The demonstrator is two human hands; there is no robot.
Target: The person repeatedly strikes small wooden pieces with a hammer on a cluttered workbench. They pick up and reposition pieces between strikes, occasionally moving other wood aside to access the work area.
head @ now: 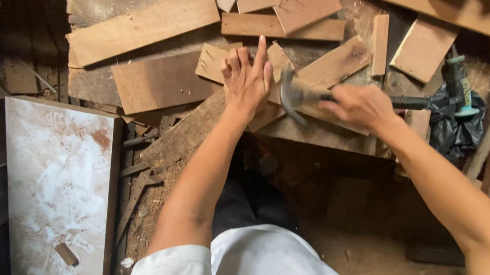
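A dusty white panel (61,195) lies at the floor's left edge. My left hand (248,79), fingers spread and empty, presses on wood offcuts (313,73) heaped mid-floor. Just beside it my right hand (361,106) is clamped round a hammer (296,92), its head blurred above those offcuts.

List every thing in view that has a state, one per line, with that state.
Left hand: open, fingers spread, pressed on a wood piece.
Right hand: closed around the hammer.
Hammer: raised, blurred, head near the left hand.
White board: lying flat, dusty.
Black bag: crumpled.
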